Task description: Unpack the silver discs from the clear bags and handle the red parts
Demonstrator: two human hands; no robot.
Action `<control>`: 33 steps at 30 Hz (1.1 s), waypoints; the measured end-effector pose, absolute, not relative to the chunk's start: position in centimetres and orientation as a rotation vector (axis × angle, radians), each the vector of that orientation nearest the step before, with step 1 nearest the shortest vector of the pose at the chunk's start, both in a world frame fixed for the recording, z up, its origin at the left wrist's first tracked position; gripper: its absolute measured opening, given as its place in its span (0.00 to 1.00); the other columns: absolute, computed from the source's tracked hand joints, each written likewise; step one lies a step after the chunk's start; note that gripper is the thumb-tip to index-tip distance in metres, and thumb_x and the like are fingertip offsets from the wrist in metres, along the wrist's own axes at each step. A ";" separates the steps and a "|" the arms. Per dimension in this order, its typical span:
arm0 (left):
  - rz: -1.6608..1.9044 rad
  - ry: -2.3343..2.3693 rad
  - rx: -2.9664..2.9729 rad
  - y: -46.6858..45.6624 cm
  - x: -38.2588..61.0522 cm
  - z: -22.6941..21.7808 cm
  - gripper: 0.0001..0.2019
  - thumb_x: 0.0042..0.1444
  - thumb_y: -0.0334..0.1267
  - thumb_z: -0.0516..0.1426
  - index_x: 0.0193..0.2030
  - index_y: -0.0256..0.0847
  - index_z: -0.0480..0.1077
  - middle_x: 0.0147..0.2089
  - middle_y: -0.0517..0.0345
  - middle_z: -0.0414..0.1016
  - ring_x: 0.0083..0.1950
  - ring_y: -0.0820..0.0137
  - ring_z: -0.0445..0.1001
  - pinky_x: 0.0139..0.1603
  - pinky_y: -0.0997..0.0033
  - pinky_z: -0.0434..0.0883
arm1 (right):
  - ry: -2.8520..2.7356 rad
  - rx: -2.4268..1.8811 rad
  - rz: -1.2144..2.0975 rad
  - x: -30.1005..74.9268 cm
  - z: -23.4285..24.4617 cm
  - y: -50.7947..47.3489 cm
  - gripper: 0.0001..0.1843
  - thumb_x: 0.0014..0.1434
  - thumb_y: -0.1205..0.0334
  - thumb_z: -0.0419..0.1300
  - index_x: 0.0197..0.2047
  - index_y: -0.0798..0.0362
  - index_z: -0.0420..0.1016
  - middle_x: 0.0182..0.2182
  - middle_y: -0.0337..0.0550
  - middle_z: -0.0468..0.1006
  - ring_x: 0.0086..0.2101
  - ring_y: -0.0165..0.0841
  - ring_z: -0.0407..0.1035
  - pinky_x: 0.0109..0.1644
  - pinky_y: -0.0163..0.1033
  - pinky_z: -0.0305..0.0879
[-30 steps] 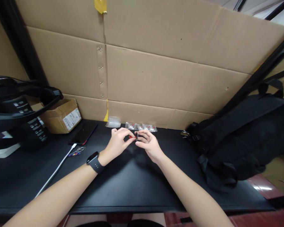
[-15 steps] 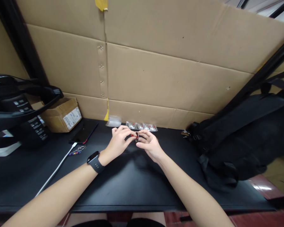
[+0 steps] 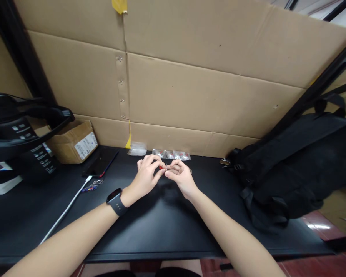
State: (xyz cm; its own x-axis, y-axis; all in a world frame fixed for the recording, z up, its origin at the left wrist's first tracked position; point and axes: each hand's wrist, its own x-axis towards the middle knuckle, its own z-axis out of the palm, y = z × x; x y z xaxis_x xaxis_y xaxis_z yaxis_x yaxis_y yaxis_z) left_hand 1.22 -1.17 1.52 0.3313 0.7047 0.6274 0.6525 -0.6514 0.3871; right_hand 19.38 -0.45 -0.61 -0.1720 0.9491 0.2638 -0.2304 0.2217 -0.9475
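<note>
My left hand (image 3: 146,173), with a dark watch on its wrist, pinches a small red piece (image 3: 161,167) between thumb and fingertips. My right hand (image 3: 183,179) is closed with thumb and fingers on a thin round disc (image 3: 166,167), seen nearly edge-on. The red piece is against or very close to the disc; the fingers hide how they join. Both hands are raised over the middle of the black table (image 3: 161,227). Just behind them lies a row of clear packets (image 3: 171,154) with shiny round items and red bits inside.
A clear plastic bag (image 3: 137,148) lies by the cardboard wall (image 3: 190,92). To the left are a phone (image 3: 100,163), a keyring (image 3: 92,186), a white cable (image 3: 66,209), a small carton (image 3: 75,142) and a black bottle (image 3: 31,146). A black backpack (image 3: 300,165) occupies the right.
The disc has turned from a tilted face to nearly edge-on. My left fingertips have closed in toward it, and less of the red piece shows. The view has shifted slightly.
</note>
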 end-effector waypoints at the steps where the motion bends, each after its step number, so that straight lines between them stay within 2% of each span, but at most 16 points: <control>1: 1.243 1.277 2.519 -1.3 1.3 1.5 0.05 0.67 0.39 0.55 0.42 0.46 0.73 0.52 0.53 0.73 0.58 0.60 0.67 0.52 0.58 0.58 | -1.304 -0.776 1.241 19.3 -0.6 -0.5 0.24 0.45 0.53 0.77 0.36 0.49 0.67 0.34 0.38 0.81 0.35 0.34 0.78 0.44 0.42 0.76; 4: 1.256 1.269 2.566 -1.6 1.5 1.7 0.05 0.66 0.38 0.56 0.42 0.46 0.74 0.51 0.53 0.73 0.58 0.59 0.67 0.52 0.57 0.58 | -1.334 -0.796 1.218 19.3 -0.4 -0.5 0.22 0.49 0.47 0.74 0.34 0.50 0.68 0.29 0.37 0.78 0.31 0.33 0.76 0.36 0.38 0.73; 6: 1.257 1.273 2.597 -1.7 1.4 1.8 0.04 0.65 0.37 0.57 0.41 0.46 0.74 0.51 0.53 0.74 0.58 0.59 0.66 0.53 0.56 0.58 | -1.375 -0.811 1.247 19.3 -0.4 -0.6 0.21 0.54 0.43 0.70 0.33 0.50 0.70 0.28 0.38 0.78 0.31 0.33 0.77 0.35 0.37 0.71; 10: 1.265 1.308 2.636 -1.4 1.1 2.0 0.07 0.65 0.39 0.56 0.39 0.46 0.76 0.51 0.52 0.74 0.59 0.56 0.66 0.55 0.53 0.57 | -1.415 -0.808 1.389 19.3 -0.4 -0.6 0.25 0.62 0.35 0.58 0.36 0.51 0.71 0.31 0.42 0.80 0.33 0.35 0.78 0.34 0.37 0.70; 12: 1.270 1.325 2.628 -1.2 0.9 2.0 0.07 0.66 0.39 0.56 0.40 0.47 0.76 0.51 0.52 0.74 0.59 0.56 0.66 0.56 0.53 0.57 | -1.425 -0.796 1.407 19.3 -0.3 -0.5 0.26 0.62 0.35 0.57 0.37 0.52 0.72 0.32 0.43 0.80 0.33 0.36 0.78 0.33 0.37 0.70; 17: 1.240 1.313 2.612 -0.8 0.9 1.8 0.07 0.66 0.40 0.55 0.40 0.46 0.75 0.50 0.53 0.75 0.58 0.58 0.68 0.54 0.55 0.57 | -1.622 -0.823 1.190 19.8 -0.2 -0.1 0.21 0.60 0.40 0.63 0.37 0.50 0.74 0.33 0.40 0.78 0.36 0.35 0.75 0.35 0.36 0.70; 22: 1.103 1.252 2.582 -0.7 0.8 1.8 0.12 0.70 0.36 0.46 0.51 0.46 0.69 0.56 0.53 0.73 0.59 0.63 0.69 0.53 0.59 0.57 | -1.879 -0.930 0.837 20.7 -0.7 0.7 0.16 0.64 0.47 0.59 0.35 0.51 0.76 0.47 0.47 0.75 0.48 0.37 0.70 0.40 0.38 0.68; 25: 0.879 1.206 2.661 -0.5 0.6 1.6 0.10 0.70 0.41 0.49 0.50 0.47 0.70 0.55 0.55 0.75 0.59 0.62 0.69 0.53 0.58 0.56 | -1.909 -0.993 0.803 21.0 -1.2 1.0 0.13 0.66 0.51 0.58 0.35 0.51 0.76 0.50 0.47 0.73 0.51 0.38 0.68 0.45 0.40 0.68; 28: 0.710 1.162 2.715 -0.3 0.5 0.9 0.09 0.68 0.42 0.51 0.48 0.47 0.71 0.56 0.55 0.75 0.59 0.60 0.68 0.54 0.57 0.56 | -1.939 -1.034 0.783 21.2 -1.5 1.1 0.11 0.66 0.55 0.59 0.35 0.50 0.76 0.53 0.47 0.72 0.54 0.38 0.65 0.51 0.44 0.67; 33: 0.591 1.113 2.752 0.2 0.1 -0.1 0.11 0.69 0.43 0.51 0.51 0.50 0.72 0.58 0.53 0.74 0.62 0.58 0.65 0.57 0.53 0.57 | -2.040 -1.086 0.696 21.4 -1.3 1.0 0.07 0.64 0.60 0.61 0.33 0.50 0.77 0.54 0.46 0.71 0.55 0.41 0.64 0.60 0.52 0.60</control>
